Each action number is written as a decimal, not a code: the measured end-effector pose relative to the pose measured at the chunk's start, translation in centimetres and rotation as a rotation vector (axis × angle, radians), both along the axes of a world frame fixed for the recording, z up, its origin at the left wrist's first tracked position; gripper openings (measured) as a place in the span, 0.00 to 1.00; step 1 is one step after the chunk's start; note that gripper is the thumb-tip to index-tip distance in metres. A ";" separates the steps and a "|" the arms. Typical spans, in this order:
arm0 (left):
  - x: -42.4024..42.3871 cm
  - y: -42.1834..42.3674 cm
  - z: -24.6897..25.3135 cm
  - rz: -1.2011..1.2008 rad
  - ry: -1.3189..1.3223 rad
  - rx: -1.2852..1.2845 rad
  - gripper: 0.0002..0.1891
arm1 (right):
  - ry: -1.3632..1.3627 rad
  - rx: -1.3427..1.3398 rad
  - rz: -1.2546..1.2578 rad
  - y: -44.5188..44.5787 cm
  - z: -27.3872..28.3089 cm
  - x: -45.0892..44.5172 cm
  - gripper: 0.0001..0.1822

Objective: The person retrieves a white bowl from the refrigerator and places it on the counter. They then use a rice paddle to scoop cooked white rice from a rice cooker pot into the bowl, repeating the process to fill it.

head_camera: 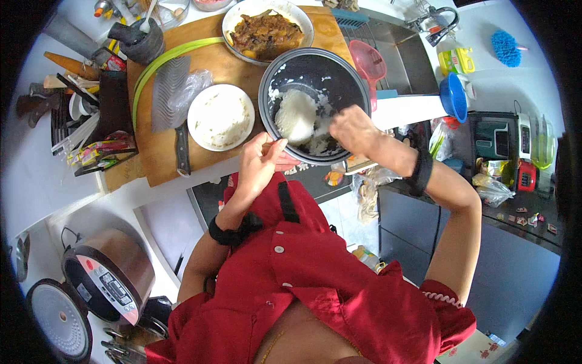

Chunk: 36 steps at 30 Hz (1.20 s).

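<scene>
My left hand (260, 163) grips the near-left rim of a dark rice cooker inner pot (338, 68), thumb on the edge. The pot is tilted towards me, and cooked rice clings to its wall and bottom. My right hand (355, 132) is a slightly blurred fist inside the pot's right side. It holds what looks like a white rice paddle (296, 113), whose broad end lies over the rice; the handle is mostly hidden. Left of the pot, a white bowl (191, 116) filled with rice stands on the wooden board (248, 166).
A cleaver (169, 98) lies left of the bowl, partly under crumpled plastic film (195, 88). Behind the pot stands a bowl of braised food (268, 34). A pink strainer (368, 61) is by the sink (409, 59). The open rice cooker (113, 277) stands lower left.
</scene>
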State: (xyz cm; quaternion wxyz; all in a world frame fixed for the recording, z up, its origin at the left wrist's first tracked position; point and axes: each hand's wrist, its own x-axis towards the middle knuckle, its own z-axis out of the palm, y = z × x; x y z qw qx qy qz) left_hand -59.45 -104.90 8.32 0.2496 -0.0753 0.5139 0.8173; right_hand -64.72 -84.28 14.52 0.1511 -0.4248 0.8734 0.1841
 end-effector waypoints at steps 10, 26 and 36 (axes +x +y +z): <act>-0.3 0.0 -0.1 -0.059 0.039 -0.021 0.09 | 0.108 -0.045 -0.406 1.3 1.9 -1.8 0.06; -0.1 0.0 -0.6 -0.040 0.039 -0.024 0.11 | -0.108 0.138 -0.381 -0.3 1.5 -1.8 0.09; -0.3 0.5 -0.1 -0.040 -0.038 0.050 0.11 | 0.132 0.048 -0.396 0.3 3.9 -4.3 0.08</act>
